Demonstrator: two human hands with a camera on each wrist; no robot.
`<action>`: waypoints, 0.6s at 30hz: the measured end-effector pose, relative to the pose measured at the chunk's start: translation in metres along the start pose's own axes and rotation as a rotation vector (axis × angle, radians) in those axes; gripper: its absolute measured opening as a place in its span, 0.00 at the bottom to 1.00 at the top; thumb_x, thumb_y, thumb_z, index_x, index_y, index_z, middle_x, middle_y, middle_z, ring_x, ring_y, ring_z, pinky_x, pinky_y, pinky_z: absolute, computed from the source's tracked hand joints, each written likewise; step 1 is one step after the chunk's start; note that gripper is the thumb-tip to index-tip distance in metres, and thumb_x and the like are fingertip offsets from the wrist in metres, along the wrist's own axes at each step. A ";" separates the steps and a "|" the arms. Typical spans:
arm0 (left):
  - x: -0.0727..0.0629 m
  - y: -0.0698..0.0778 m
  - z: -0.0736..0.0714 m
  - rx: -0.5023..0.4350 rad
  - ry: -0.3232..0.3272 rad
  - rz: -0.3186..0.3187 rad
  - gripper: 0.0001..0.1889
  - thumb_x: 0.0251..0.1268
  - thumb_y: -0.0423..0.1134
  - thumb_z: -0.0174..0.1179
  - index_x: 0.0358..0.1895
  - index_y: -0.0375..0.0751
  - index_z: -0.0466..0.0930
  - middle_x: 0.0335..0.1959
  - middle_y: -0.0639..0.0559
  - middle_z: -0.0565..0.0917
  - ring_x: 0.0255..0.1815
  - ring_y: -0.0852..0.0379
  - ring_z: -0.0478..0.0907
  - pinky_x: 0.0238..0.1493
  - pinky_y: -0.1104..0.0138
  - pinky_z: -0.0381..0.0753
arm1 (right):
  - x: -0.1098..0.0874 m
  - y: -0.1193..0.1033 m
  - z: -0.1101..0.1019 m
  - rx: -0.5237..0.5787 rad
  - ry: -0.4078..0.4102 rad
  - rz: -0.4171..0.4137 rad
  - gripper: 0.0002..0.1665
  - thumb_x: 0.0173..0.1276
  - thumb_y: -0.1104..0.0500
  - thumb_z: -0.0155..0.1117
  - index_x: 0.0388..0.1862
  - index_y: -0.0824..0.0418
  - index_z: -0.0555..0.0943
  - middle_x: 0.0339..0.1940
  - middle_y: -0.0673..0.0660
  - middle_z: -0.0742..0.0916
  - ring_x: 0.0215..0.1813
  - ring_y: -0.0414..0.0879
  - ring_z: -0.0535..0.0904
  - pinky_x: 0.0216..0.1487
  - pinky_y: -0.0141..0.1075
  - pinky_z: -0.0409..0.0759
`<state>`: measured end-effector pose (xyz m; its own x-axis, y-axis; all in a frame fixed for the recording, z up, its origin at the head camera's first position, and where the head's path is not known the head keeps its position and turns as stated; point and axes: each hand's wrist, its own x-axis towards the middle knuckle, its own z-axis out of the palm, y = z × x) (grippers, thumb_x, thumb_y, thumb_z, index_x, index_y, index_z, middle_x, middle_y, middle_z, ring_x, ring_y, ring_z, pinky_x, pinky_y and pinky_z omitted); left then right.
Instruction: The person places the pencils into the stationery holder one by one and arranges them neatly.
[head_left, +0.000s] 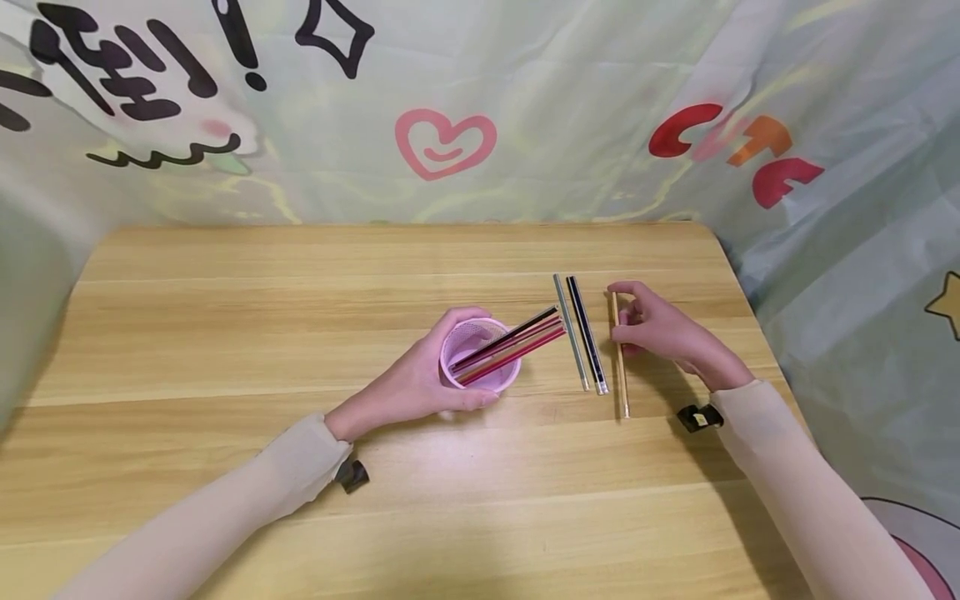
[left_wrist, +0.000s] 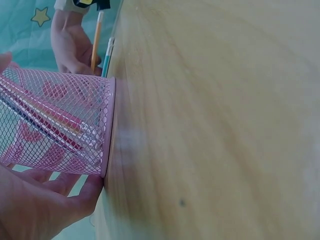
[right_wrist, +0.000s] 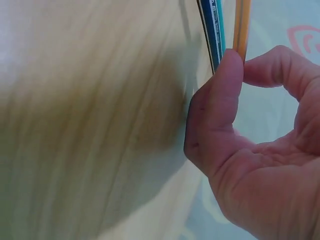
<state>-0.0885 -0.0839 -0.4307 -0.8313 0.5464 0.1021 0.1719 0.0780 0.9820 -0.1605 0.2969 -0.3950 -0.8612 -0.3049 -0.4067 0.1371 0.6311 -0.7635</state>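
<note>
My left hand (head_left: 416, 375) grips a pink mesh pencil cup (left_wrist: 55, 155), with the thumb on one side and fingers round the other. Several pencils (head_left: 510, 348), red, black and tan, lean out of the cup toward the right. At the right, my right hand (head_left: 663, 333) pinches an orange-yellow pencil (right_wrist: 242, 25) between thumb and fingertip. Its tail end points toward the near side in the head view. Just left of that pencil, dark pencils (head_left: 587, 333) and a grey-green pencil (head_left: 572, 333) lie side by side on the table.
The wooden table (head_left: 225, 333) has rounded far corners. Behind it and along the right side hangs a pale printed curtain (head_left: 562, 108) with a pink heart and letters. A black wrist device (head_left: 699, 418) sits at the right cuff, another black device (head_left: 352, 477) at the left.
</note>
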 end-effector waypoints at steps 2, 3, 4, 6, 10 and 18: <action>0.000 0.000 0.000 0.005 0.002 -0.001 0.51 0.56 0.39 0.86 0.81 0.50 0.64 0.69 0.58 0.79 0.69 0.56 0.76 0.69 0.51 0.78 | -0.002 0.001 -0.001 0.047 0.002 -0.013 0.50 0.77 0.72 0.63 0.89 0.68 0.48 0.49 0.64 0.74 0.44 0.52 0.78 0.43 0.40 0.87; 0.000 0.001 0.000 0.007 0.003 -0.003 0.51 0.56 0.39 0.86 0.81 0.50 0.64 0.69 0.58 0.79 0.69 0.56 0.76 0.70 0.51 0.78 | -0.004 0.002 -0.001 0.071 0.005 -0.020 0.50 0.76 0.73 0.62 0.89 0.67 0.47 0.50 0.65 0.74 0.44 0.52 0.79 0.43 0.40 0.88; 0.000 0.001 0.000 0.007 0.004 -0.005 0.51 0.56 0.39 0.87 0.81 0.49 0.64 0.69 0.58 0.79 0.69 0.56 0.76 0.70 0.51 0.78 | -0.005 0.003 -0.001 0.095 0.009 -0.030 0.51 0.76 0.73 0.62 0.89 0.67 0.47 0.50 0.65 0.74 0.44 0.51 0.79 0.44 0.41 0.88; 0.000 0.001 0.000 0.003 0.004 -0.006 0.51 0.56 0.39 0.87 0.81 0.48 0.64 0.69 0.58 0.79 0.69 0.55 0.76 0.69 0.50 0.79 | -0.009 0.003 0.000 0.149 0.026 -0.053 0.51 0.76 0.75 0.62 0.89 0.66 0.47 0.51 0.65 0.73 0.44 0.50 0.80 0.44 0.41 0.89; 0.000 0.001 0.001 -0.011 0.004 -0.004 0.51 0.56 0.38 0.87 0.81 0.48 0.64 0.69 0.57 0.79 0.69 0.55 0.76 0.69 0.50 0.79 | -0.017 0.001 0.003 0.247 0.075 -0.111 0.48 0.77 0.75 0.62 0.88 0.65 0.50 0.50 0.64 0.73 0.43 0.47 0.83 0.46 0.41 0.90; 0.000 0.002 0.001 -0.004 0.010 -0.004 0.50 0.56 0.38 0.86 0.80 0.52 0.65 0.69 0.58 0.79 0.69 0.57 0.76 0.68 0.52 0.80 | -0.037 -0.019 0.017 0.525 0.177 -0.280 0.36 0.79 0.76 0.59 0.79 0.52 0.68 0.45 0.59 0.79 0.39 0.46 0.87 0.45 0.40 0.91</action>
<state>-0.0875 -0.0834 -0.4290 -0.8370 0.5380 0.0997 0.1662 0.0765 0.9831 -0.1233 0.2837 -0.3738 -0.9613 -0.2567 -0.1002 0.0779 0.0957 -0.9924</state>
